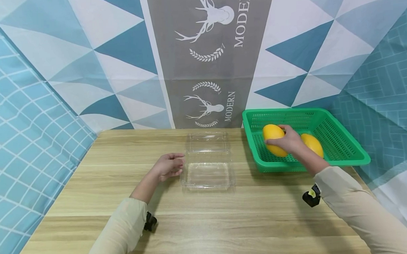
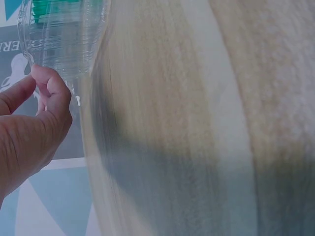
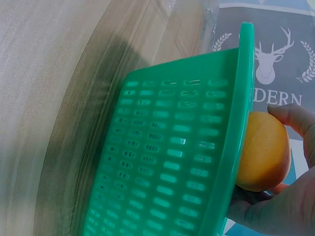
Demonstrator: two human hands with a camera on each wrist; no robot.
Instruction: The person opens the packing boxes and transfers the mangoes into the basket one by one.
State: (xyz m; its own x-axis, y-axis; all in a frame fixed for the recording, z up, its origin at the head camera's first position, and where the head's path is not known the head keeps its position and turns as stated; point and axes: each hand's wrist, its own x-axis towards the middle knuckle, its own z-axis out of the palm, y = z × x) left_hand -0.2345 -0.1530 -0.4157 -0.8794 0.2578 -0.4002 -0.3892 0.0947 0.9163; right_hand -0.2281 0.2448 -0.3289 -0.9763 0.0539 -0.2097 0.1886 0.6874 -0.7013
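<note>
A yellow mango is gripped in my right hand, over the left part of the green basket. In the right wrist view that mango shows just past the basket rim, with thumb and fingers around it. A second mango lies in the basket, partly behind my right forearm. My left hand is at the left edge of an opened clear plastic clamshell box. In the left wrist view, thumb and forefinger pinch the edge of this clamshell box.
The wooden table reaches back to a patterned wall covering. The basket stands at the table's back right, to the right of the clamshell box. Dark wrist cameras hang under both sleeves.
</note>
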